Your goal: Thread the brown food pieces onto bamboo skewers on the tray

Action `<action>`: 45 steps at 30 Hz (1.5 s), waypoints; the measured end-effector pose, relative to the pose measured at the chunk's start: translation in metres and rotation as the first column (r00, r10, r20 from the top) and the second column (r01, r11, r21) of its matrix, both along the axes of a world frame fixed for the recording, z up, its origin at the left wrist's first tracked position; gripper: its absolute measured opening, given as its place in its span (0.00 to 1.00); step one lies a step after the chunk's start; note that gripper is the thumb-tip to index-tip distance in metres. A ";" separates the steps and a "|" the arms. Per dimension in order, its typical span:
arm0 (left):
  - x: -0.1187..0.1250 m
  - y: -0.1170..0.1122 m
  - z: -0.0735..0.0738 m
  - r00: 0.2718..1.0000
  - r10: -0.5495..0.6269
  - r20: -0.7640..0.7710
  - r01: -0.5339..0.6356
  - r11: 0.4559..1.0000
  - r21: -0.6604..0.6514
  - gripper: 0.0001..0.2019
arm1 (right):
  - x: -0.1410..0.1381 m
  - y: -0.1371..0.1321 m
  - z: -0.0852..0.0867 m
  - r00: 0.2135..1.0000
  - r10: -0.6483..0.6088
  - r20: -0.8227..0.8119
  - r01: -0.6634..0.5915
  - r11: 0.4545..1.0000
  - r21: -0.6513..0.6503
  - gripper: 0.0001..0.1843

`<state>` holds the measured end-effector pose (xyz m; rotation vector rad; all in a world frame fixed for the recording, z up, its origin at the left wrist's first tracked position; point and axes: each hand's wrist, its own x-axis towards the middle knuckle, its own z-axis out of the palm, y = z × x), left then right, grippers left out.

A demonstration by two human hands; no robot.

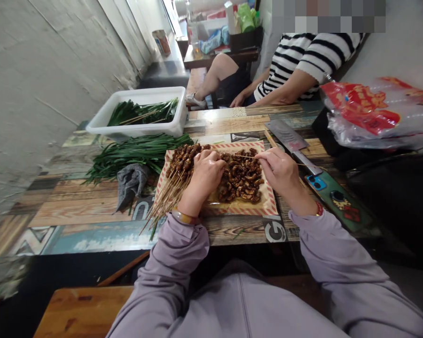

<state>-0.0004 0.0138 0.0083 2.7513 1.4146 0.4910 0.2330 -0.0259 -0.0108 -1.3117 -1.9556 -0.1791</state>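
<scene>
A red-striped paper tray (270, 205) on the wooden table holds loose brown glazed pieces (241, 180) and a pile of filled bamboo skewers (169, 190) on its left side. My left hand (203, 176) is curled over the pieces in the middle of the tray, fingers pinched on one. My right hand (280, 170) pinches a thin bamboo skewer (243, 157) that points left toward my left hand.
A white tub (102, 123) with green chives stands at the back left, with loose chives (134, 152) and a grey cloth (130, 180) in front. A cleaver (289, 141) and a phone (333, 197) lie right. A person in a striped top (310, 56) sits opposite. A plastic bag (377, 112) sits right.
</scene>
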 end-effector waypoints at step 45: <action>0.003 0.005 -0.004 0.981 -0.036 0.193 0.052 0.995 -0.080 0.08 | 0.000 -0.001 0.001 1.000 0.003 -0.015 -0.003 1.000 -0.019 0.12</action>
